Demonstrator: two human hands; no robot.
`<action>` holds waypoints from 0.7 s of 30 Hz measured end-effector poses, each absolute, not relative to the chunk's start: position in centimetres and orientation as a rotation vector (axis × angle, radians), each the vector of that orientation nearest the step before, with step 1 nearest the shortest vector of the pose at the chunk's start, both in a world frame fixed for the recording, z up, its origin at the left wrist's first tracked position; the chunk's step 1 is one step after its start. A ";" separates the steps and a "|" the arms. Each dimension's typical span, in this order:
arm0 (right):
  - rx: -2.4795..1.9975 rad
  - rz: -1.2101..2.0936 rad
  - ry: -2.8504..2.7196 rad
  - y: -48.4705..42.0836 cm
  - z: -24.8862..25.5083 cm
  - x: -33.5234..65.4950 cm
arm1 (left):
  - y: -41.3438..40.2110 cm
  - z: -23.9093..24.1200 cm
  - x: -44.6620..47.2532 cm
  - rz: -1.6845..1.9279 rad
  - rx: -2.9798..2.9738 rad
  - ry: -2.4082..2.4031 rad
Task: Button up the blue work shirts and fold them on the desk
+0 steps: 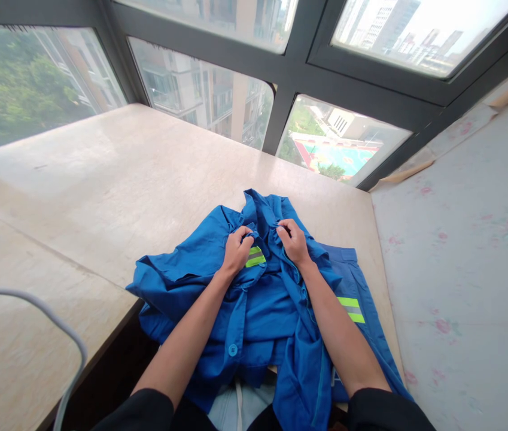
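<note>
A blue work jacket (204,245) with a yellow-green and grey reflective strip lies spread and rumpled, its collar toward the window and its lower part hanging over the front edge. My left hand (237,250) is closed on the cloth of the left front edge, just above the reflective strip. Opposite it, my right hand (294,241) pinches the other front edge near the collar. Between the two hands the jacket's front is parted. A blue button (233,350) shows low on the left front. Folded blue trousers (365,287) with a similar strip lie partly under the jacket, to the right.
The jacket rests on a pale stone windowsill (78,173). Dark window frames (298,78) rise behind it, and a flower-patterned wall (455,257) stands at the right. A grey cable (51,314) curves over the sill's front edge at the left.
</note>
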State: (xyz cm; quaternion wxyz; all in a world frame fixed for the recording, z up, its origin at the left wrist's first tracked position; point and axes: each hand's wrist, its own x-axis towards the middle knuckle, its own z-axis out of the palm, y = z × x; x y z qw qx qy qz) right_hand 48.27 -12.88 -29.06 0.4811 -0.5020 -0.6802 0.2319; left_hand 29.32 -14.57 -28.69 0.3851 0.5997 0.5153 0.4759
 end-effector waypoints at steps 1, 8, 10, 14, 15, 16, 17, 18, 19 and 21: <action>-1.244 0.580 -1.562 -12.8 -29.3 48.4 | -14.6 -28.6 29.3 1.252 1.481 1.319; -1.206 0.732 -0.789 -10.6 -30.9 51.2 | -14.8 -28.8 29.4 1.242 1.503 1.417; -1.189 0.759 -0.701 -10.0 -31.0 52.3 | -14.8 -29.1 29.5 1.132 1.645 1.502; -1.142 0.879 -0.700 -9.8 -30.9 53.5 | -15.2 -29.4 29.3 0.906 1.978 1.649; -1.128 0.914 -0.702 -10.0 -30.8 53.5 | -15.6 -29.4 29.1 0.821 2.055 1.647; -1.112 0.959 -0.700 -10.1 -30.7 53.6 | -16.0 -29.4 28.7 0.727 2.124 1.623; -1.096 1.008 -0.693 -10.3 -30.5 53.5 | -16.6 -29.4 28.3 0.627 2.181 1.584; -1.078 1.061 -0.680 -10.5 -30.3 53.4 | -17.3 -29.3 27.9 0.526 2.222 1.540; -1.058 1.112 -0.660 -10.7 -30.2 53.3 | -18.0 -29.1 27.4 0.431 2.248 1.501; -1.013 1.183 -0.621 -10.9 -29.8 52.8 | -19.3 -28.4 26.6 0.273 2.255 1.476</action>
